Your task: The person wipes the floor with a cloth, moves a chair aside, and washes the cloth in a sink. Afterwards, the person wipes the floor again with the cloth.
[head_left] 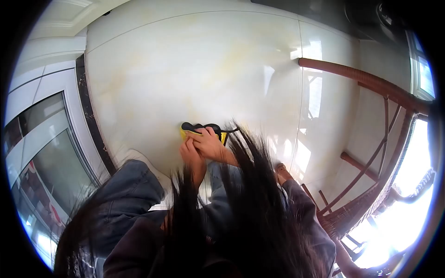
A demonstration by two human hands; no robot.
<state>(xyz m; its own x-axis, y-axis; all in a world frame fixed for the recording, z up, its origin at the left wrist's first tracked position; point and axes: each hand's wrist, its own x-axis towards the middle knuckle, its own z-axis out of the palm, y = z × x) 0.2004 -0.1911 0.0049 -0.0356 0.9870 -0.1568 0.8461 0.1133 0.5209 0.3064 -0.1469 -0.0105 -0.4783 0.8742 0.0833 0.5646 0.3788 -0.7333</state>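
Note:
A small black and yellow item with a wavy black upper edge is in front of my knees. Its exact kind does not show. From its right side a thin black strap sticks out. My right hand lies across it with the fingers bent around its near edge. Just below and to the left, my left hand is closed, its fingertips at the yellow edge and touching my right hand. Long dark hair hangs over parts of my forearms.
Pale glossy floor tiles spread ahead. To the right stands a reddish-brown woven chair. On the left are a white-framed glass door and a dark threshold strip. My jeans-covered leg is at lower left.

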